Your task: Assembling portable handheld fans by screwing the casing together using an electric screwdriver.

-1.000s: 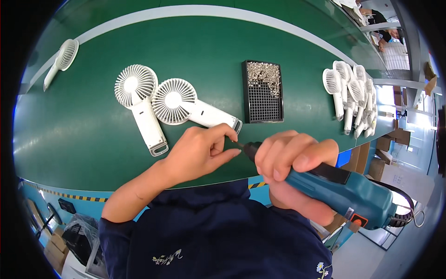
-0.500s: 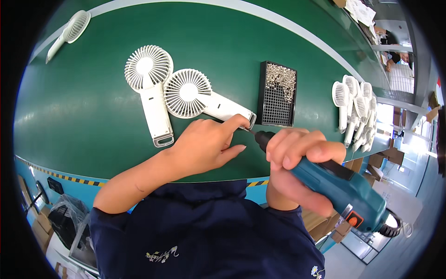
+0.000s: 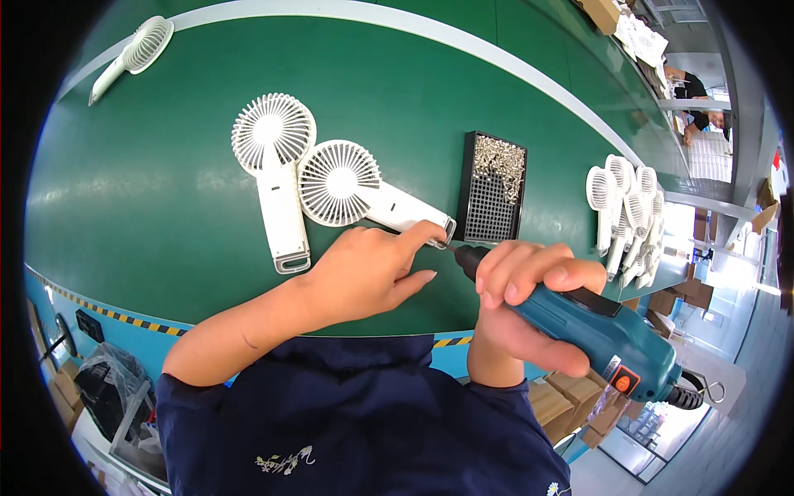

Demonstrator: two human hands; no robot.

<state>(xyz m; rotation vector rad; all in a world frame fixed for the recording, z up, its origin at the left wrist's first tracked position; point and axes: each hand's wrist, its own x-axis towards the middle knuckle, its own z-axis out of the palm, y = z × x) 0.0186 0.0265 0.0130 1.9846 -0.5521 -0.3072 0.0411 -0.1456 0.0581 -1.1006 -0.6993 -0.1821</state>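
My right hand (image 3: 538, 302) is wrapped round a teal electric screwdriver (image 3: 608, 335), whose cord leaves its back end. Its bit points left and meets the handle end of a white handheld fan (image 3: 339, 183) lying on the green table. At that same end rests my left hand (image 3: 364, 269), index finger stretched onto the handle, thumb apart; whether it pinches a screw there is hidden. Touching this fan on its left lies a second white handheld fan (image 3: 273, 132), handle toward me. Beyond my hands stands a black tray (image 3: 469, 186) with many small silver screws (image 3: 500, 165) heaped at its far part.
A pile of white handheld fans (image 3: 637, 207) lies at the table's right side. Another white fan (image 3: 136, 54) sits at the far left corner. Cardboard boxes (image 3: 571, 393) stand below the right edge. A person (image 3: 703, 107) works in the background at upper right.
The whole view has shifted slightly, so the table things appear lower. The screwdriver bit stays at the fan's handle end, and both hands keep nearly the same pose.
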